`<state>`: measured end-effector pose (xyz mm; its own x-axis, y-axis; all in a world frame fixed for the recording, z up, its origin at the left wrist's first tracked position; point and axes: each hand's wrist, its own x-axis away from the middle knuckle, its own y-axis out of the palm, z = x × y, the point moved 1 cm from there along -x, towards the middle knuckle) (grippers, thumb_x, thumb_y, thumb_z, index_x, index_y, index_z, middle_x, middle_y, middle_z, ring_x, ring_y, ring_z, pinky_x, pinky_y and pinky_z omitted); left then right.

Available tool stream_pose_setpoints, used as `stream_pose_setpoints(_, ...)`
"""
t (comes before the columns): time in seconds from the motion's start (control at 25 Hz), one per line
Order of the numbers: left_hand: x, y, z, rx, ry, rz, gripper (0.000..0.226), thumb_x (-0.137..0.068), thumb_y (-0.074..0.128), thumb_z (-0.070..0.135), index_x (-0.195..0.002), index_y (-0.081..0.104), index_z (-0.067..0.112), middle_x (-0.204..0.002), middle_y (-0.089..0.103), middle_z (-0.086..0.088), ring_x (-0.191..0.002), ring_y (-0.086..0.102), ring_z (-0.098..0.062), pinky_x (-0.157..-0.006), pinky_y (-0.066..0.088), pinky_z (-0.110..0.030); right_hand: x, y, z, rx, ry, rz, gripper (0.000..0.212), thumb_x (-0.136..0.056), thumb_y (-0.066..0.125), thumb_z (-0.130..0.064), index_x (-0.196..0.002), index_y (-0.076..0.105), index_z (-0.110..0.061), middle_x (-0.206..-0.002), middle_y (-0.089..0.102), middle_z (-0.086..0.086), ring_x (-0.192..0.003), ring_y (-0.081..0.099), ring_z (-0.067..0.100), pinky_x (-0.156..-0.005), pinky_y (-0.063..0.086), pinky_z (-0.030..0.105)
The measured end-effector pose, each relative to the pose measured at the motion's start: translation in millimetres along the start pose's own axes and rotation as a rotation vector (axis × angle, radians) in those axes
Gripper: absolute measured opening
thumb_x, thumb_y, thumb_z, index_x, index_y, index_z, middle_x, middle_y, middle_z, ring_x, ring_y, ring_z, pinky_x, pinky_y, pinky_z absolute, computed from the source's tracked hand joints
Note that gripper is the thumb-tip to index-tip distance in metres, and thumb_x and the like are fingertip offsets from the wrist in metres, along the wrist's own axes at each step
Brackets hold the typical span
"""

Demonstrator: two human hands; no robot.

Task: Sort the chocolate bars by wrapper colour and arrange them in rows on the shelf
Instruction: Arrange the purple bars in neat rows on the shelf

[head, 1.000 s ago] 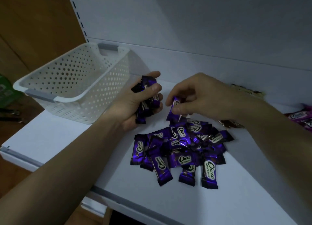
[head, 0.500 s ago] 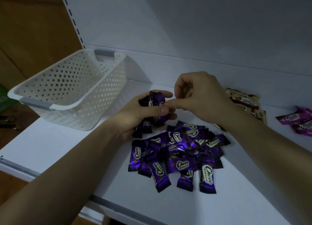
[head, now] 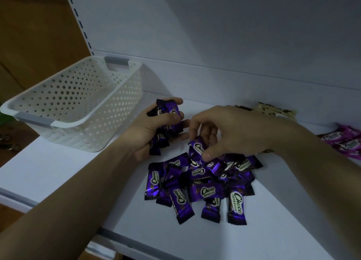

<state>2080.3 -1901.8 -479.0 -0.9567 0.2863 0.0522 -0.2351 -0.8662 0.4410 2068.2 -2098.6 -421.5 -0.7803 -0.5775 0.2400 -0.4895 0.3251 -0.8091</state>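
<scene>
A loose heap of purple Choco bars (head: 203, 183) lies on the white shelf (head: 78, 173) in the middle of the head view. My left hand (head: 150, 130) grips a bunch of purple bars (head: 169, 121) just left of and behind the heap. My right hand (head: 220, 132) reaches down onto the heap's far edge, thumb and fingers pinching one purple bar (head: 198, 147). Cream and brown bars (head: 273, 111) lie at the back right. Pink bars (head: 343, 140) lie at the far right.
A white perforated basket (head: 78, 103) with grey handles stands on the shelf's left end, close to my left hand. The shelf's white back panel (head: 214, 44) rises behind. The shelf's front edge (head: 117, 238) runs across the lower left, with wooden floor beyond.
My right hand left the bunch in my left hand, dropped to the heap and pinched another purple bar. My left hand kept its grip on the bunch.
</scene>
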Motion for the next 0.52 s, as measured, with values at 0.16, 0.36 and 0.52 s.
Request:
stream_pose_setpoints(0.16, -0.9, -3.1, 0.8, -0.001, 0.009, 0.041, 0.039, -0.067, 0.071, 0.004, -0.105, 0.072, 0.015, -0.086, 0.069, -0.008, -0.075, 0.072, -0.026, -0.056, 0.057, -0.031, -2.2, -7.9, 7.7, -0.303, -0.053, 0.182, 0.022, -0.085, 0.078, -0.014, -0.099, 0.069, -0.028, -0.086, 0.072, 0.003, -0.077, 0.072, 0.023, -0.082, 0.06, 0.046)
stream_pose_setpoints(0.36, -7.2, -12.1, 1.8, 0.012, 0.148, 0.255, 0.03, -0.084, 0.069, -0.001, -0.111, 0.068, 0.012, -0.081, 0.069, -0.004, -0.077, 0.071, -0.024, -0.055, 0.055, -0.03, -7.1, -12.0, 20.1, -0.558, 0.05, 0.36, 0.032, -0.092, 0.067, -0.002, -0.115, 0.067, -0.025, -0.099, 0.07, 0.011, -0.081, 0.075, 0.021, -0.077, 0.062, 0.034)
stream_pose_setpoints(0.52, -10.3, -17.2, 1.8, -0.025, 0.178, 0.348, 0.026, -0.09, 0.067, 0.002, -0.114, 0.068, 0.011, -0.084, 0.07, -0.004, -0.08, 0.072, -0.023, -0.059, 0.057, -0.031, -30.9, -13.7, 28.4, -0.494, 0.064, 0.368, 0.042, -0.087, 0.07, 0.004, -0.119, 0.064, -0.023, -0.098, 0.073, 0.004, -0.081, 0.075, 0.017, -0.079, 0.061, 0.032)
